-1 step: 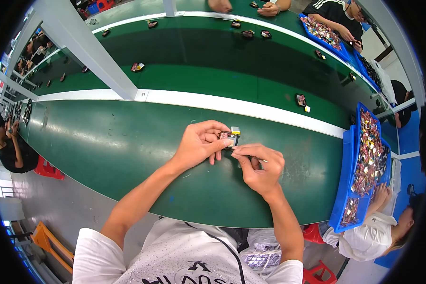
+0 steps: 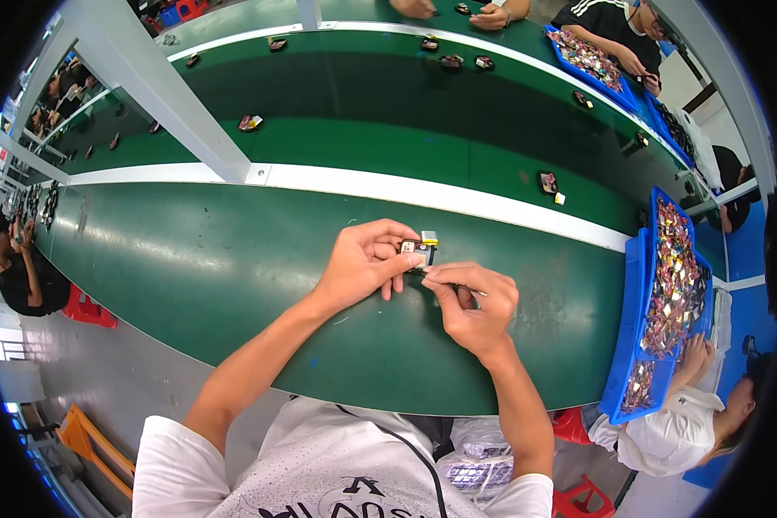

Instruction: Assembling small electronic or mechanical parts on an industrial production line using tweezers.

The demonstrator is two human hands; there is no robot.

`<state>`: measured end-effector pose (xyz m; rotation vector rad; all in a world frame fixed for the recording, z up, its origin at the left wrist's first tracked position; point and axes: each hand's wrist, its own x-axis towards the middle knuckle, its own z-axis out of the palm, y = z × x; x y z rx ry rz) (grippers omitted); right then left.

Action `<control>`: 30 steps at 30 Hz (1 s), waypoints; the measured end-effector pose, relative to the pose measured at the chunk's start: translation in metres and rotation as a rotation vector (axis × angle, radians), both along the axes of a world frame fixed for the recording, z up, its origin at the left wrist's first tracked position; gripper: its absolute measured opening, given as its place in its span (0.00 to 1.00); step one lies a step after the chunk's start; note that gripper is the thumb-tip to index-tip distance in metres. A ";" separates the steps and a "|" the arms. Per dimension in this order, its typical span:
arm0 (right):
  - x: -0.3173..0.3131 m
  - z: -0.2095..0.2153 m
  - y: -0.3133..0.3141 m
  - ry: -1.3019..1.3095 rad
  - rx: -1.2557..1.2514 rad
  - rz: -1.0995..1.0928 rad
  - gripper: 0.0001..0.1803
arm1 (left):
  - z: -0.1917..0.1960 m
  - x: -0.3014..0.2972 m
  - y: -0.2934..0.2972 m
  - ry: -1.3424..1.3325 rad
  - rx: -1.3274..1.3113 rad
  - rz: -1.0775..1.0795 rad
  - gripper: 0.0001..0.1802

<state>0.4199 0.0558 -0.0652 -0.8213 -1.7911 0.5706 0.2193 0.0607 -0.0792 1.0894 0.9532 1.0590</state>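
Over the green worktable (image 2: 233,268), my left hand (image 2: 359,263) pinches a small black-cased electronic unit (image 2: 416,249) between thumb and fingers. A little silver battery with a yellow edge (image 2: 429,237) sticks out at the unit's far end. My right hand (image 2: 476,302) is closed, its fingertips at the near right corner of the unit. From that fist pokes the end of a thin, slender tool (image 2: 481,293); its tip and exact kind are hidden by the fingers.
Beyond a white rail (image 2: 345,186) runs a green conveyor belt (image 2: 363,147) carrying scattered black units (image 2: 548,182). Blue bins (image 2: 630,328) heaped with small parts stand at the right. A co-worker in white (image 2: 669,427) sits beside them. A grey post (image 2: 164,86) rises at the left.
My hands and the unit stay in place. The units on the belt have shifted very slightly left, and a co-worker's hand across the belt has moved slightly right.
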 end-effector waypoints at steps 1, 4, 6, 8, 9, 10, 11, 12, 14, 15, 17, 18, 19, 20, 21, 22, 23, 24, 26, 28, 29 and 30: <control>0.000 -0.004 0.001 0.011 0.011 0.010 0.08 | 0.000 0.001 -0.001 0.000 0.002 0.000 0.14; 0.000 -0.007 0.004 0.017 0.031 0.014 0.09 | -0.001 0.005 -0.003 0.027 -0.023 0.052 0.14; 0.001 -0.007 0.003 0.012 0.036 0.009 0.09 | -0.002 0.009 -0.005 0.056 -0.018 0.084 0.14; 0.001 -0.008 0.003 0.006 0.040 0.004 0.08 | -0.003 0.013 -0.006 0.060 -0.010 0.106 0.14; 0.001 -0.008 0.003 0.007 0.039 0.006 0.08 | -0.003 0.014 -0.006 0.066 -0.002 0.129 0.14; 0.002 -0.008 0.003 0.001 0.044 0.005 0.08 | -0.004 0.016 -0.007 0.066 -0.003 0.131 0.14; 0.002 -0.008 0.004 -0.006 0.049 0.003 0.08 | -0.004 0.017 -0.008 0.063 0.007 0.148 0.14; 0.002 -0.008 0.004 -0.006 0.050 0.006 0.08 | -0.005 0.017 -0.008 0.059 0.018 0.165 0.13; 0.001 -0.008 0.003 -0.015 0.071 0.011 0.07 | -0.005 0.018 -0.008 0.064 0.016 0.164 0.13; 0.001 -0.008 0.003 -0.015 0.072 0.012 0.07 | -0.005 0.017 -0.008 0.070 0.015 0.160 0.12; 0.000 -0.008 0.003 -0.034 0.076 0.016 0.07 | -0.005 0.016 -0.008 0.071 0.013 0.159 0.11; 0.000 -0.006 0.002 -0.033 0.078 0.018 0.07 | -0.004 0.015 -0.007 0.072 0.010 0.157 0.10; -0.001 -0.003 0.001 -0.061 0.061 0.020 0.07 | -0.003 0.015 -0.007 0.073 0.012 0.159 0.10; 0.000 -0.001 0.000 -0.090 0.044 0.021 0.08 | -0.002 0.015 -0.007 0.083 -0.001 0.162 0.10; 0.000 -0.002 0.000 -0.090 0.047 0.020 0.08 | -0.001 0.016 -0.007 0.094 -0.013 0.164 0.09; 0.000 -0.004 0.000 -0.056 0.050 0.027 0.08 | -0.001 0.017 -0.007 0.094 -0.010 0.162 0.09; 0.000 -0.006 0.001 -0.022 0.056 0.028 0.08 | 0.000 0.018 -0.006 0.107 -0.015 0.163 0.09; 0.000 -0.009 0.001 -0.023 0.063 0.018 0.08 | 0.001 0.019 -0.005 0.119 -0.018 0.162 0.08; -0.002 -0.015 0.005 0.005 0.126 0.034 0.08 | 0.002 0.020 -0.006 0.133 -0.013 0.177 0.08; -0.001 -0.013 0.006 0.014 0.148 0.018 0.09 | 0.002 0.019 0.000 0.144 -0.005 0.181 0.08; -0.002 -0.007 0.005 0.010 0.102 -0.015 0.09 | 0.001 0.013 0.008 0.150 -0.015 0.193 0.08; 0.000 -0.002 0.004 0.005 0.058 -0.051 0.09 | 0.002 0.010 0.018 0.154 -0.022 0.202 0.08</control>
